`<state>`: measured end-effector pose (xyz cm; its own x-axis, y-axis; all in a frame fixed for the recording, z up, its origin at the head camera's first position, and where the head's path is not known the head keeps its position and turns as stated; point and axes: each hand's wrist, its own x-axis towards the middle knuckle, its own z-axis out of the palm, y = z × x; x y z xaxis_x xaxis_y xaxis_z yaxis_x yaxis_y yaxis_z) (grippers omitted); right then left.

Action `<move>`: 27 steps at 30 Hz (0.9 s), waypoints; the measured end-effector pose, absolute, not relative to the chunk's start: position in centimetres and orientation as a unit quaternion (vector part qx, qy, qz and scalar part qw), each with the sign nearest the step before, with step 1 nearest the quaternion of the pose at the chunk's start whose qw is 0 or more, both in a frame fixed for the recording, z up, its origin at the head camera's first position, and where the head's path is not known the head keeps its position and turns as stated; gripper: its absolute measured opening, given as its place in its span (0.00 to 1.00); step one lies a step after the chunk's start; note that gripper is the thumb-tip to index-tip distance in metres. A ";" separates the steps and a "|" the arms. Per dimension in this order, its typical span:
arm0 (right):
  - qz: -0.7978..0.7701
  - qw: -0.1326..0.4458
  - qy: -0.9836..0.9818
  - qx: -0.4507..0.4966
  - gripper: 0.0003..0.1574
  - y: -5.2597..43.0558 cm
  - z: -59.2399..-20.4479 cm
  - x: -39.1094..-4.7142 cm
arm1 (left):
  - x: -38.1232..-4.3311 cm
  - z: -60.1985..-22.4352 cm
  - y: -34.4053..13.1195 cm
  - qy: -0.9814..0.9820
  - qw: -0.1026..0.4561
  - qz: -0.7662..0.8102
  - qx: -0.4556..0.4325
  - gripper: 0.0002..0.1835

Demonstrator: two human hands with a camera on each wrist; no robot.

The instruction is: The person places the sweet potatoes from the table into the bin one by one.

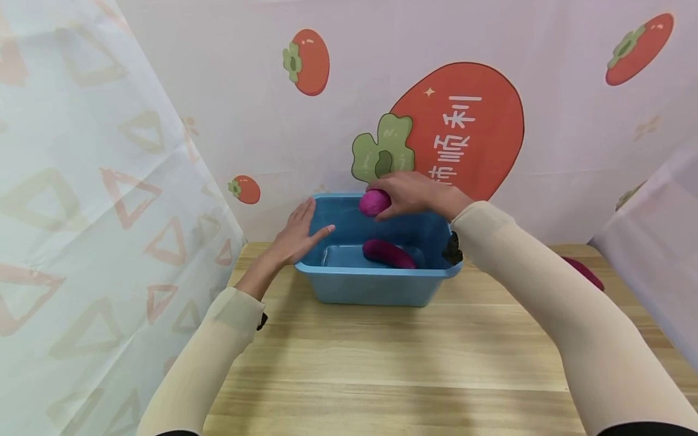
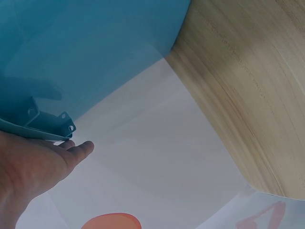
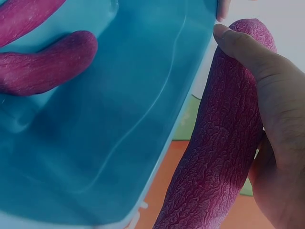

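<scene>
My right hand (image 1: pixel 409 192) grips a long purple sweet potato (image 3: pixel 219 129) above the back part of a blue plastic basin (image 1: pixel 376 290). Only its rounded bright end shows in the head view; in the right wrist view its wrinkled skin runs lengthwise, with the thumb laid along one side near the tip. On the basin's left rim rests my left hand (image 1: pixel 297 235), fingers straight and thumb pointing inward over the edge. Inside the basin lies another sweet potato (image 1: pixel 388 253), and the right wrist view shows a further one (image 3: pixel 24 19) beside it.
One more purple piece (image 1: pixel 586 272) lies on the wooden table (image 1: pixel 349 363) at the right, partly behind my right sleeve. A white cloth wall (image 1: pixel 218 60) with persimmon prints stands close behind the basin. Side cloths (image 1: pixel 82 212) border the table left and right.
</scene>
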<state>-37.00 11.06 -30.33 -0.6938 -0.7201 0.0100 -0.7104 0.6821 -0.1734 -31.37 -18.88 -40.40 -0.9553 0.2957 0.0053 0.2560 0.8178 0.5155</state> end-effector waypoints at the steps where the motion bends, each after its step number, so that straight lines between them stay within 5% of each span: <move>1: -0.080 0.029 0.916 -0.392 0.43 10.9 -30.4 -37.0 | -31.4 -40.4 -18.9 0.953 0.038 0.265 0.145 0.55; 27: -0.088 0.032 0.909 -0.407 0.43 8.8 -31.1 -37.7 | -31.4 -40.2 -18.9 0.952 0.042 0.267 0.145 0.55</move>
<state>-37.66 8.80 -31.08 -0.6673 -0.7447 0.0144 -0.7335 0.6536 -0.1864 -31.41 -18.87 -40.21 -0.9546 0.2979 -0.0029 0.2528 0.8152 0.5211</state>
